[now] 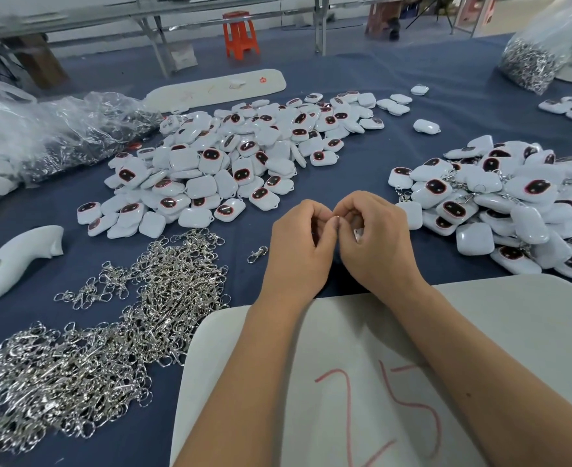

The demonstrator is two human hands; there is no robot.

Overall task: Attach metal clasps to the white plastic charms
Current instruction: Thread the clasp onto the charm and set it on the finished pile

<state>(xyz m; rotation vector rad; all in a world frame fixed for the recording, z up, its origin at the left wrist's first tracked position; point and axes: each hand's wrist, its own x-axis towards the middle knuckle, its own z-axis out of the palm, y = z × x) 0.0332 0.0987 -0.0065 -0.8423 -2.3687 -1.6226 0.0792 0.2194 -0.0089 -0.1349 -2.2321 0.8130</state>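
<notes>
Right at the middle of the table, both hands meet fingertip to fingertip above the blue cloth (362,106). The left hand (299,246) has its fingers curled inward and its thumb tip pressed to the right thumb; what it pinches is too small and hidden to tell. The right hand (377,237) is curled too, and a sliver of white, seemingly a charm (357,234), shows inside its palm. Whether a clasp is between the fingertips cannot be told.

Just left of the left hand lies a single clasp (257,254), apart from the rest. Farther left and nearer the person spreads a wide heap of clasps (102,352), silvery and tangled. Beyond the hands sits a big pile of charms (230,163), white with dark, red-rimmed faces, some lying face down. To the right is a second pile (507,203), with bits of metal chain and rings showing among the pieces.

Both forearms rest over a white board (513,318) marked with red strokes, at the near edge. A white moulded part (11,264) lies at the far left, and a long white panel (217,87) lies past the charm pile. Clear bags (62,129) of metal parts sit at the left, another bag (534,62) at the far right corner. An orange stool (240,35) stands on the floor behind.
</notes>
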